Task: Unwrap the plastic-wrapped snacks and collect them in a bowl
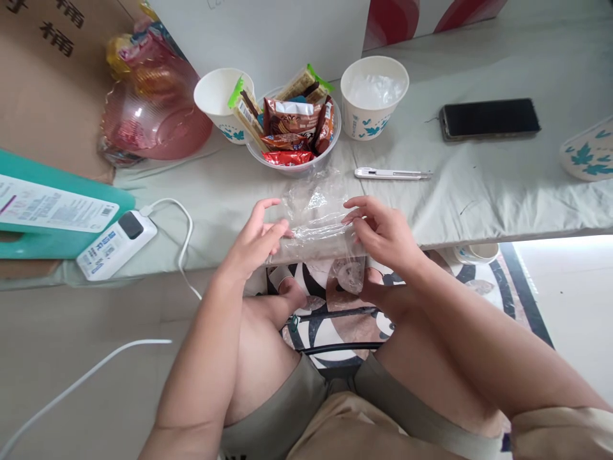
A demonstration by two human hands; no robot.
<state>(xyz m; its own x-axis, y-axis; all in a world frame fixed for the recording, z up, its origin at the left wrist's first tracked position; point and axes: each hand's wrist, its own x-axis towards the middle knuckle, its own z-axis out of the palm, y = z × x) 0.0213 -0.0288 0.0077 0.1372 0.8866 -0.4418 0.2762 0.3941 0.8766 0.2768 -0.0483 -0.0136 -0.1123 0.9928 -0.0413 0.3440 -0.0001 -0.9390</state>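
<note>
our left grip [256, 243] and our right grip [385, 236] face each other with fingers loosely curled, and we cannot tell whether either is pinching any film. the table [498, 201] ends along a front edge just under both grips, our knees below it. to the left of our left grip we have a short stretch of cloth, then the white cable [186, 246] and the white device with a dark display [117, 246]. to the right of our right grip the cloth runs wide, as far as the patterned cup [591, 153]. ahead the room is tighter: the bowl of wrapped snacks [297, 168] stands beyond the gap between our grips, with the white cutter [393, 173] lying just beyond our right grip and the phone [491, 119] farther off that way.

the clear plastic bag [316, 214] lies between our two grips, crinkled, its sides at our fingertips. its far end reaches close to the bowl, and its near end hangs over the table edge toward us.
</note>
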